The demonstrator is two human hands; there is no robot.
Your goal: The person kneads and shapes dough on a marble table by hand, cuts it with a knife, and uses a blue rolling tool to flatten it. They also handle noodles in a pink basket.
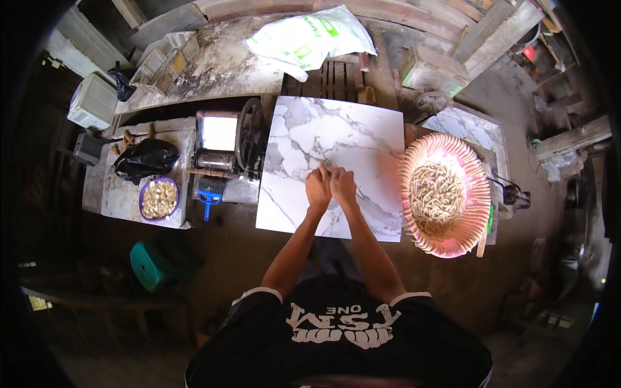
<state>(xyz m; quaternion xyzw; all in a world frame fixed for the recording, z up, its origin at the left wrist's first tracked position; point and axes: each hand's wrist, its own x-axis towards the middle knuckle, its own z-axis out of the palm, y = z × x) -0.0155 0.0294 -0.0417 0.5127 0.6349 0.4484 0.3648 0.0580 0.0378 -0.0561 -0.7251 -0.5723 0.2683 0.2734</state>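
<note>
My left hand (317, 190) and my right hand (343, 185) are side by side over the middle of a white marble-patterned board (362, 132). The fingers of both are bent and drawn together, their tips meeting at the far side. Whatever they pinch is too small and too covered to name. Right of the board stands a pink basket (478, 194) with a ribbed rim, holding a heap of thin, pale, finger-length pieces (435, 194) that look like twisted dough.
Left of the board stands a hand-cranked roller machine (217, 139) with a dark flywheel (250, 134). A purple-rimmed bowl of pale pieces (158, 199), a black plastic bag (147, 160) and a blue scraper (209, 202) lie further left. A white sack (310, 40) lies behind; a green stool (150, 265) stands near left.
</note>
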